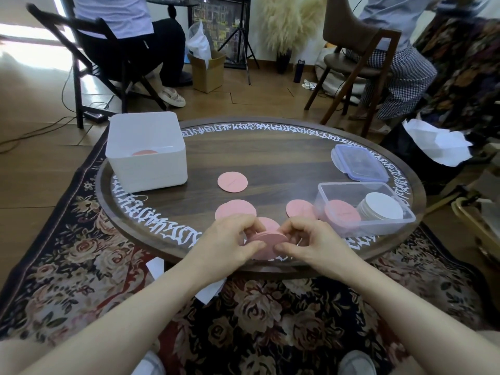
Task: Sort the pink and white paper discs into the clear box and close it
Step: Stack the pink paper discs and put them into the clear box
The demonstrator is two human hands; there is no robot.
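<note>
My left hand (231, 239) and my right hand (308, 240) together pinch a small stack of pink discs (267, 237) just above the near edge of the round wooden table (259, 155). Loose pink discs lie flat on the table: one in the middle (232, 181), one just beyond my left hand (235, 209), one by the clear box (299, 208). The clear box (364, 209) stands open at the right, holding a pink pile (342, 214) and a white pile (382, 205). Its blue-rimmed lid (358, 162) lies behind it.
A white tub (147, 152) with a pink disc inside stands at the table's back left. Two seated people on chairs are beyond the table. White paper scraps lie on the floral rug below the table's near edge. A dark bag with white paper is at the right.
</note>
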